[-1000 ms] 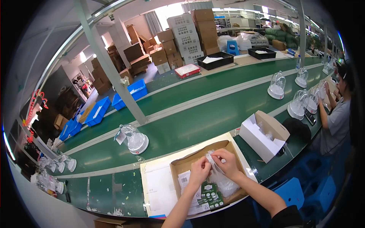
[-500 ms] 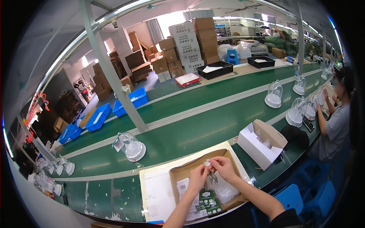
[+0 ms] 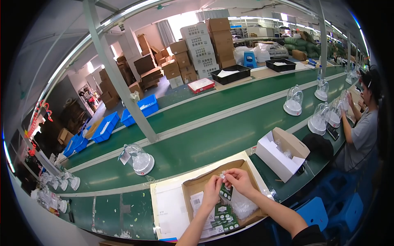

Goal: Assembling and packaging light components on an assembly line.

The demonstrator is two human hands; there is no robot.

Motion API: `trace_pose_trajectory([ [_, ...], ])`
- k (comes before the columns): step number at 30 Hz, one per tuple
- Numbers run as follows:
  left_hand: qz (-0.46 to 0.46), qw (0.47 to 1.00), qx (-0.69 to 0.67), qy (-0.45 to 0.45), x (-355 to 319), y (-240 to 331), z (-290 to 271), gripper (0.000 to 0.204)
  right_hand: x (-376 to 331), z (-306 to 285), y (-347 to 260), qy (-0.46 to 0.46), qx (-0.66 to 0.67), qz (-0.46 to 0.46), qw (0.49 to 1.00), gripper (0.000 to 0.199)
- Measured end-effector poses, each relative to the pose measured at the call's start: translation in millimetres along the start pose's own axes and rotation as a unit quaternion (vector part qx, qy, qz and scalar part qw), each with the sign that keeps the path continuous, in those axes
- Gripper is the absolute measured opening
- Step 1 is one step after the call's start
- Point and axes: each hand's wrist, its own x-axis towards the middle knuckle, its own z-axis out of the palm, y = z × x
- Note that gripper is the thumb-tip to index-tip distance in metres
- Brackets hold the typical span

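My left hand (image 3: 212,191) and my right hand (image 3: 240,182) meet over a shallow cardboard tray, fingertips pinched close together. A small whitish, see-through piece (image 3: 223,175) shows between them. Just below the fingers hangs a green hang tag (image 3: 225,192), seemingly joined to that piece; the fingers hide the join. Inside the cardboard tray (image 3: 187,189) lie more green printed cards (image 3: 223,213), white barcode labels (image 3: 197,201) and a heap of clear plastic loops or bags (image 3: 243,206), too fine to tell which.
On the green conveyor (image 3: 193,149) stands a clear dome with a white base (image 3: 141,160), a tag on it. An open white box (image 3: 279,153) and a black cap (image 3: 319,147) lie to the right. A co-worker (image 3: 365,119) handles domes at far right.
The hanging tag has turned, its green face now showing. The tagged dome on the conveyor has shifted slightly left. Both hands stay pinched in nearly the same place.
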Motion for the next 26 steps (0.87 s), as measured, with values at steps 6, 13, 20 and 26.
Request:
trace_pose_trajectory([
  [6, 0.043, 0.998, 0.025, 0.038, 0, -4, 2, 0.014, 0, 2, -1, 0.024, -0.019, -0.006, 1.0, 0.012],
  [13, -0.058, 0.986, -0.154, 0.023, 1, 10, -2, 0.012, -3, 4, -2, 0.009, -0.024, 0.005, 1.0, 0.013],
  [20, -0.05, 0.976, -0.213, 0.018, 2, 3, 2, 0.01, -2, 3, 0, -0.019, -0.032, 0.023, 0.999, 0.016],
  [26, -0.011, 0.99, -0.143, 0.011, 0, 5, 0, 0.013, -1, 3, -3, -0.039, -0.035, 0.023, 0.998, 0.018],
])
